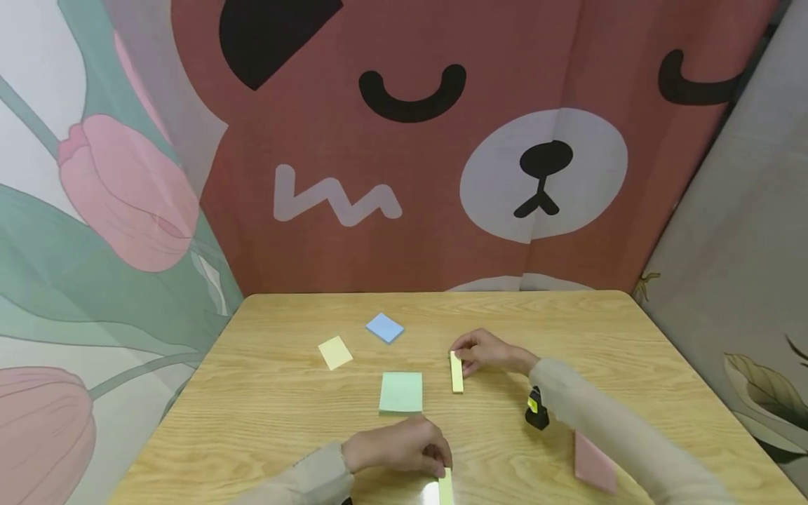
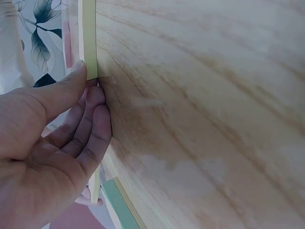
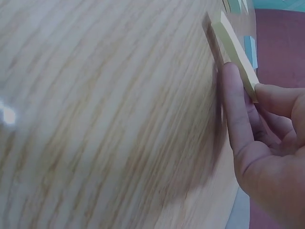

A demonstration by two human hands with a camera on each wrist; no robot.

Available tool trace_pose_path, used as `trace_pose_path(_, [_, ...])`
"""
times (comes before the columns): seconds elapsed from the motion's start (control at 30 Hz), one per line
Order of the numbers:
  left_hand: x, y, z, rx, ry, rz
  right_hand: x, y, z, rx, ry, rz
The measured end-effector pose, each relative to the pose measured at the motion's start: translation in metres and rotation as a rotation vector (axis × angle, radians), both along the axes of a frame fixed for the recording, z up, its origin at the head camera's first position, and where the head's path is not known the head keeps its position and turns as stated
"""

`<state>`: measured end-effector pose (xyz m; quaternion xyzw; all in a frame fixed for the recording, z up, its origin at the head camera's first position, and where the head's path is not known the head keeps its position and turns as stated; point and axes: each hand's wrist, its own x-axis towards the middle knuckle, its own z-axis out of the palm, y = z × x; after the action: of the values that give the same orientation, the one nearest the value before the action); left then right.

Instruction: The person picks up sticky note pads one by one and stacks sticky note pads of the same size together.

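In the head view the left hand (image 1: 404,449), near the table's front edge, pinches the end of a narrow yellow note pad (image 1: 445,487). The left wrist view has that pad (image 2: 89,38) between thumb and fingers, with the fingertips against the table. Farther back, the right hand (image 1: 486,352) pinches the top end of another narrow yellow pad (image 1: 457,373). In the right wrist view this pad (image 3: 234,50) is held by thumb and fingers, its far end slightly off the table above its shadow. Between the hands, to the left, lies a square green pad (image 1: 400,391).
A pale yellow square note (image 1: 335,352) and a blue pad (image 1: 384,328) lie at the back left of the wooden table (image 1: 284,414). A pink pad (image 1: 593,463) is partly under the right forearm. A black object with a yellow-green mark (image 1: 536,410) is at the right wrist.
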<state>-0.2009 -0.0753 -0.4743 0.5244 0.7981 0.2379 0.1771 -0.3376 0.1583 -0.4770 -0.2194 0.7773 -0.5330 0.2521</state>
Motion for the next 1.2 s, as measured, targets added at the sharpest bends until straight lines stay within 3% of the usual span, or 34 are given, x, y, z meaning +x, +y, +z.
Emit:
trace_pose_path(0.73, [0.0,0.002,0.002,0.031,0.027,-0.01,0.01,-0.006,-0.002,-0.029,-0.05,0.059])
trace_pose_path(1.2, [0.004,-0.002,0.001,0.017,0.042,0.016,0.02,-0.016,-0.005,-0.033,-0.061,0.084])
